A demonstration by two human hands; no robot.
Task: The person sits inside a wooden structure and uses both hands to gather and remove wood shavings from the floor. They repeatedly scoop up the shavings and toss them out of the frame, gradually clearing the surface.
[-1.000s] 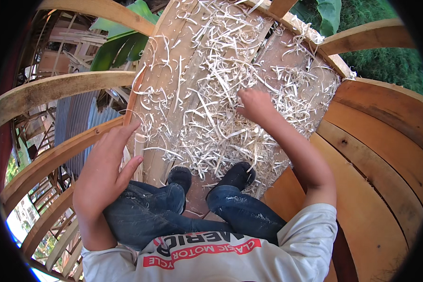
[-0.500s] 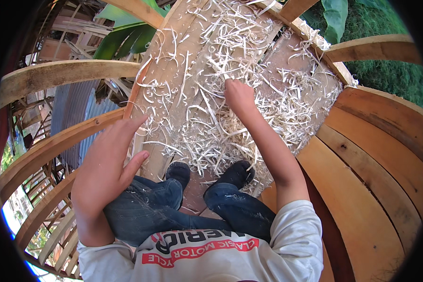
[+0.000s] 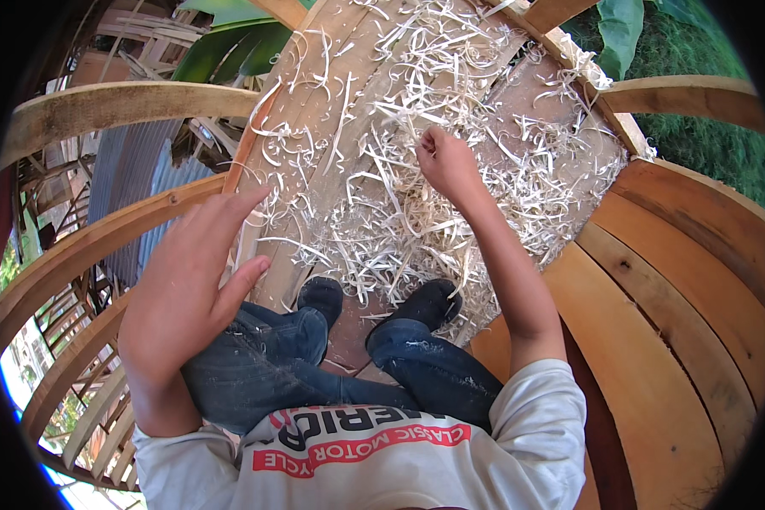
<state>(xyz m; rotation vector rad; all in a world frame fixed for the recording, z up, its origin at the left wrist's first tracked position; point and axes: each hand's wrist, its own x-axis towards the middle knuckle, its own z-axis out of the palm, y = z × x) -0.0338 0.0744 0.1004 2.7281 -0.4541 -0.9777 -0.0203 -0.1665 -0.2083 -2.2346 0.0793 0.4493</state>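
My left hand (image 3: 197,268) is raised at the left, fingers stretched out and thumb held apart, with nothing in it. Out over the floor reaches my right hand (image 3: 450,163), its fingers curled together. Whether anything sits in that grip is hidden. Pale curly wood shavings (image 3: 450,223) lie thickly beneath and around my right hand, some right beside its fingertips. They are strewn over the planks (image 3: 314,161) of the wooden floor.
Curved wooden ribs (image 3: 136,104) rise along the left side. Fitted planks (image 3: 654,340) form the wall at the right. My dark shoes (image 3: 429,304) stand at the near edge of the shavings. Large green leaves (image 3: 618,36) and corrugated metal sheets (image 3: 132,195) show outside.
My right hand has shifted slightly right and turned, so its curled fingers now show. My left hand stays spread in nearly the same place. The view has moved a little.
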